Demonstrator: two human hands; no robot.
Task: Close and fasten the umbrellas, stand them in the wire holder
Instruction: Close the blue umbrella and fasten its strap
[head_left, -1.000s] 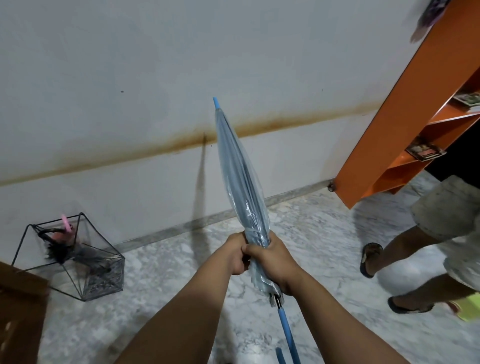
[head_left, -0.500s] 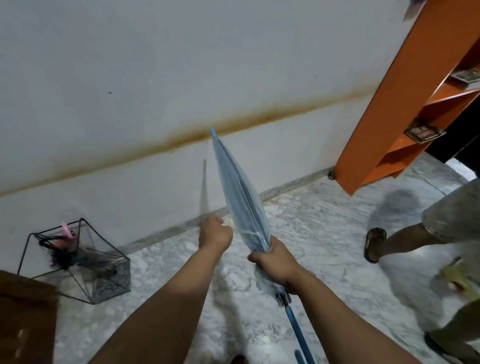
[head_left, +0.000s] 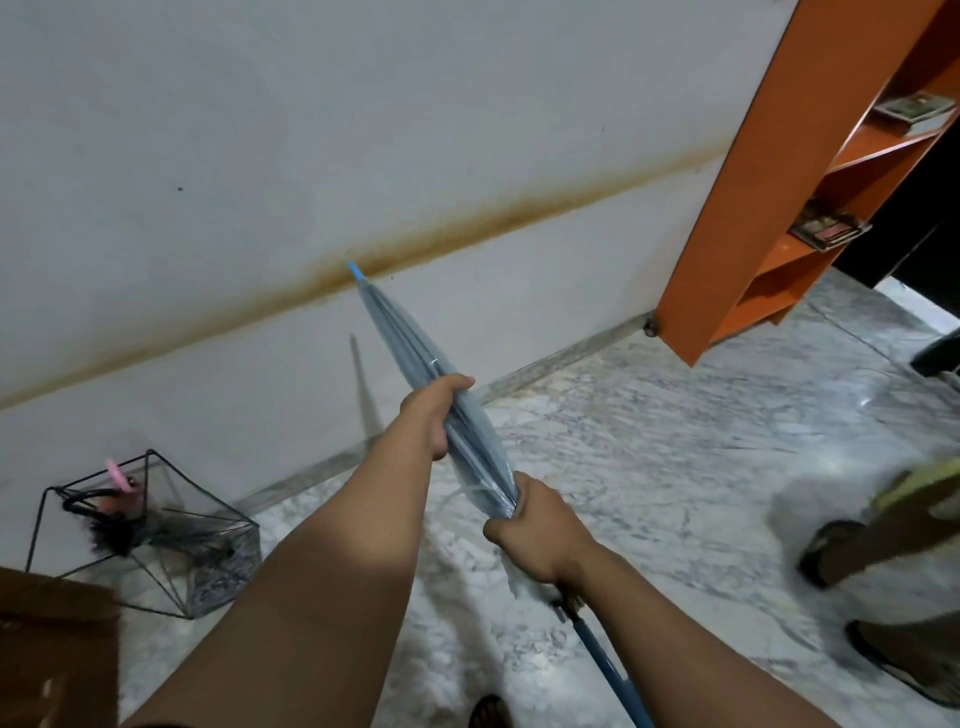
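Observation:
A folded clear-blue umbrella (head_left: 405, 338) with a blue tip and blue shaft points up and away toward the wall. My left hand (head_left: 428, 415) grips its canopy around the middle. My right hand (head_left: 540, 530) grips the lower end of the canopy, just above the blue shaft. The black wire holder (head_left: 156, 540) stands on the floor at the lower left, against the wall. A dark folded umbrella with a pink part lies inside it.
A brown box (head_left: 52, 649) sits at the bottom left beside the holder. An orange shelf unit (head_left: 753, 208) hangs at the upper right. Another person's legs and sandals (head_left: 857, 545) stand at the right on the marble floor (head_left: 675, 467).
My left hand left the umbrella, then took hold of the canopy higher up. The umbrella tip has dropped lower and tilted further left. The other person moved right.

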